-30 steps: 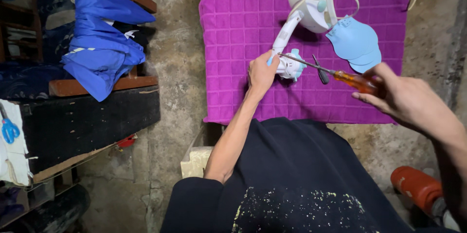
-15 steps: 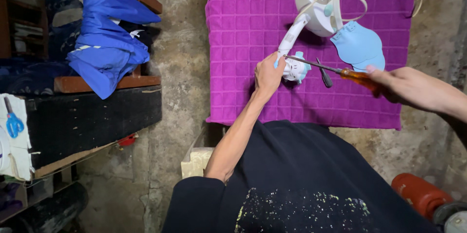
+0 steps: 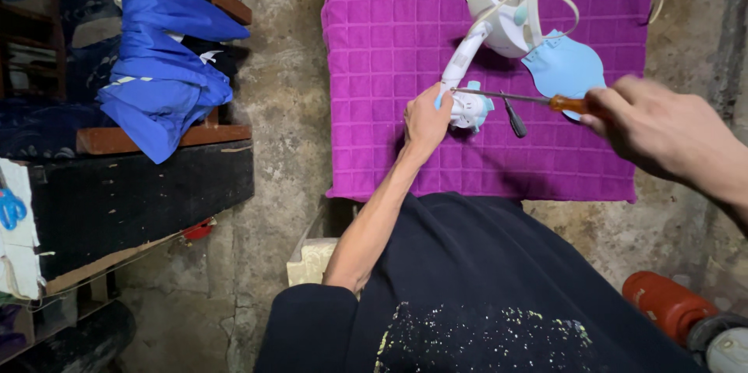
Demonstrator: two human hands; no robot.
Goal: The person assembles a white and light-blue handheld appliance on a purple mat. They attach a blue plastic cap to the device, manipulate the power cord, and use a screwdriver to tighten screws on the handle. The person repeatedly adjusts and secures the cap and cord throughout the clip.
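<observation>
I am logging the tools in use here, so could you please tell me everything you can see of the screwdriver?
The screwdriver has a thin, bare metal shaft and a translucent orange handle that looks like plastic. It is held almost level above the purple cloth. The right hand grips its handle, hiding the butt end. Its tip points left and meets the white and pale blue appliance part that the left hand steadies.

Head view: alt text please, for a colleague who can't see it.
Over a purple mat, the left hand grips a white and blue appliance while the right hand holds an orange-handled screwdriver, tip at the appliance. A blue plastic cover lies beside it.
</observation>
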